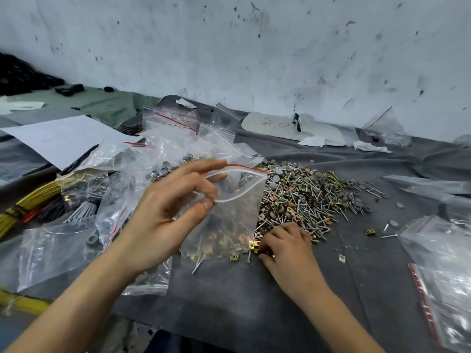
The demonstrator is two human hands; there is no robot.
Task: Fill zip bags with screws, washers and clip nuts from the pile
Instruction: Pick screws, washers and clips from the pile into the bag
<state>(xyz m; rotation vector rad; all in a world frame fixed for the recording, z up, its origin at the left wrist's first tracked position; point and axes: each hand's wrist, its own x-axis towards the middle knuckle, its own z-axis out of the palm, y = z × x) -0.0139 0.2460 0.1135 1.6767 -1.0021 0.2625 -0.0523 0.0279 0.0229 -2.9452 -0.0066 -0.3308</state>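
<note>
Left hand (163,220) fingers pinch zip bag (229,212) rim | right hand (288,248) fingers clamp clip nuts (254,244), pile (305,194) edge

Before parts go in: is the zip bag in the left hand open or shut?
Open. The left hand pinches the zip bag at its mouth, and the two zip lips bow apart, leaving a gap.

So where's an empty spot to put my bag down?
The barest spot is the grey cloth nearest you, between the left hand and right hand. Another patch lies right of the right hand, between the pile and the bags at the right edge, with a few stray bits. The left side is crowded with heaped bags.
</note>
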